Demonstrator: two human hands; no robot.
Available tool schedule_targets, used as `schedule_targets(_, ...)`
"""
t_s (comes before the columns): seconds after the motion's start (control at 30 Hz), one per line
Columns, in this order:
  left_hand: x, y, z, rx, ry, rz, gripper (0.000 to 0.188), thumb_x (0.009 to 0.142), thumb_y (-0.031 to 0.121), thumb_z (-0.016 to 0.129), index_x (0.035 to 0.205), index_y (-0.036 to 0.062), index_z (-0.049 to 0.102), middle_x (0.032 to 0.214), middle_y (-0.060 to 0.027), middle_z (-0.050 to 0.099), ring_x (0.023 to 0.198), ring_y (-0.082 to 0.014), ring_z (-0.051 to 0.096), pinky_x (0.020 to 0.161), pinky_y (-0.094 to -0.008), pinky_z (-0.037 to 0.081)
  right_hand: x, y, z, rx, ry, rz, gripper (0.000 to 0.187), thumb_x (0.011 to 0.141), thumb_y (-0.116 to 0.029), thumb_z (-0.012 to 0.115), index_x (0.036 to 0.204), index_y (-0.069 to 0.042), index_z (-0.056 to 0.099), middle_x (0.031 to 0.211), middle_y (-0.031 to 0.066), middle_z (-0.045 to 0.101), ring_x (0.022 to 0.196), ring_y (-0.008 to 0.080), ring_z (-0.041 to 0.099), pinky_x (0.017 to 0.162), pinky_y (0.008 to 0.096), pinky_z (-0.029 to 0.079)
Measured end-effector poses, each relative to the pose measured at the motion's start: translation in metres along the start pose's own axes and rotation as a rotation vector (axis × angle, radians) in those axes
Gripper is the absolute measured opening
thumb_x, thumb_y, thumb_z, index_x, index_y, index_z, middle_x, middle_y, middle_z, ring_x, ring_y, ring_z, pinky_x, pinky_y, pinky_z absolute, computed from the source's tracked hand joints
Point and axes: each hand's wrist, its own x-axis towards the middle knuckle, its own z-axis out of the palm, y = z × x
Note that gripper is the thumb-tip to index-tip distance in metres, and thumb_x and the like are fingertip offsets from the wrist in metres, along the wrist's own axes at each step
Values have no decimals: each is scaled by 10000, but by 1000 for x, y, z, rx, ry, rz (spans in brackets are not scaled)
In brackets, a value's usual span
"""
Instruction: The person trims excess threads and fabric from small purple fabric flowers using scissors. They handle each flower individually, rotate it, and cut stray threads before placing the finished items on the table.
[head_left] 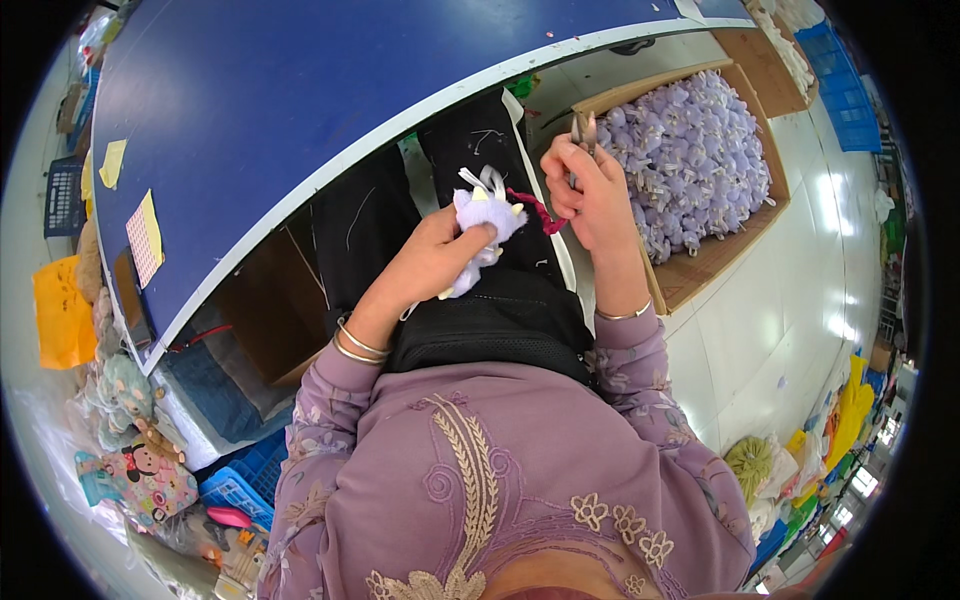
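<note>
My left hand [440,255] is closed round a small lilac plush toy [490,215] with pale yellow horn-like bits and a white ribbon loop at its top. The thumb presses on the toy's front, above my lap. To the right, my right hand [592,195] grips small metal thread snips [582,130], their tips pointing up and away from me; the fingers hide most of the handle. A dark red braided cord [538,208] runs between the toy and my right hand; where its ends attach is not clear.
A cardboard box [700,275] heaped with similar lilac plush toys [690,150] stands to the right. Ahead lies a blue table [330,80] with a pale edge, bearing a sticker sheet [145,240]. Blue crates [240,490] and bagged goods sit at lower left.
</note>
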Motion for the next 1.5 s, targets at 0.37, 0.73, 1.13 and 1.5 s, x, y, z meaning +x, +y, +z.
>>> schedule_targets(0.37, 2, -2, -3, -173, -89, -49, 338, 945, 237, 553, 1140, -34, 603, 979, -48, 649, 874, -108, 595, 783, -260, 480, -1, 6, 12, -77, -162, 32, 127, 918, -160, 650, 866, -67, 580, 612, -60, 458, 480, 18, 355, 438, 204, 300)
schedule_targets(0.73, 6, -1, -3, -256, -156, 94, 289, 973, 273, 543, 1033, -2, 607, 960, -49, 655, 886, -98, 594, 832, -260, 471, -1, 2, -6, -175, 36, -20, 178, 951, -198, 583, 936, -24, 617, 587, -35, 480, 451, 33, 377, 415, 210, 318)
schedule_targets(1.13, 14, 6, -5, -904, -179, 57, 578, 987, 495, 362, 1269, 11, 503, 1250, -219, 554, 1129, -317, 592, 541, -273, 580, -25, -66, -72, -546, 483, -324, 203, 970, -210, 555, 960, -54, 684, 600, -45, 464, 510, 45, 406, 457, 229, 328)
schedule_targets(1.5, 12, 8, -7, -882, -166, 78, 678, 973, 533, 351, 1400, 7, 389, 1304, -210, 524, 1081, -287, 607, 571, -270, 574, -29, 0, 22, -689, -223, -45, 336, 802, -199, 756, 1029, 25, 648, 794, -28, 553, 720, 43, 464, 638, 211, 404)
